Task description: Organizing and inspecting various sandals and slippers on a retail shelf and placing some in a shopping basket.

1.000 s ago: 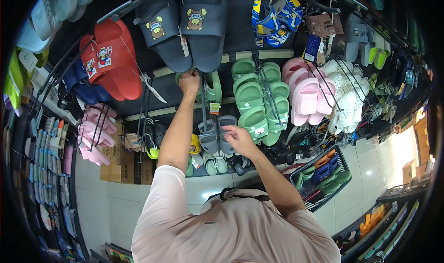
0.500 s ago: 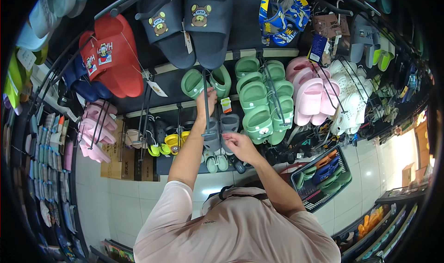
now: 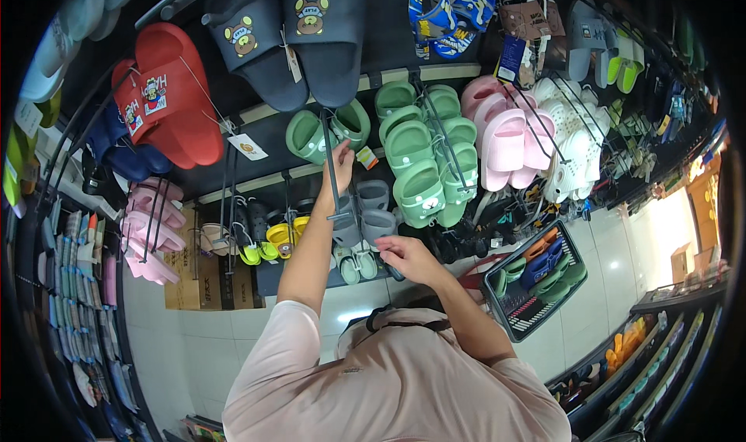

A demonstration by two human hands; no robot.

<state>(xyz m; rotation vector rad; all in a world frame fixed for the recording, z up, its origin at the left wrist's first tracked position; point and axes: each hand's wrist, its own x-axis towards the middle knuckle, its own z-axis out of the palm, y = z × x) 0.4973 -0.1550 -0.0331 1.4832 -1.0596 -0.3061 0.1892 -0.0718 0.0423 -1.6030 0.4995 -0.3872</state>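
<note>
Whereas the left hand [image 3: 342,165] covered one of the green slides [image 3: 313,144] a second ago, it now sits lower, behind the black display prong [image 3: 332,174], and both slides show at the prong's rear end. Its fingers bend narrowly by the right slide's lower edge, beside the orange-and-white tag [image 3: 367,158]; whether they pinch anything I cannot tell. That suggests the prong, rather than a full grip, carries the pair. The right hand [image 3: 406,260] appears bare, fingers loosely curled, near the gray slides [image 3: 378,223]; green footwear [image 3: 553,289] lies along the shopping basket's [image 3: 515,336] right edge.
</note>
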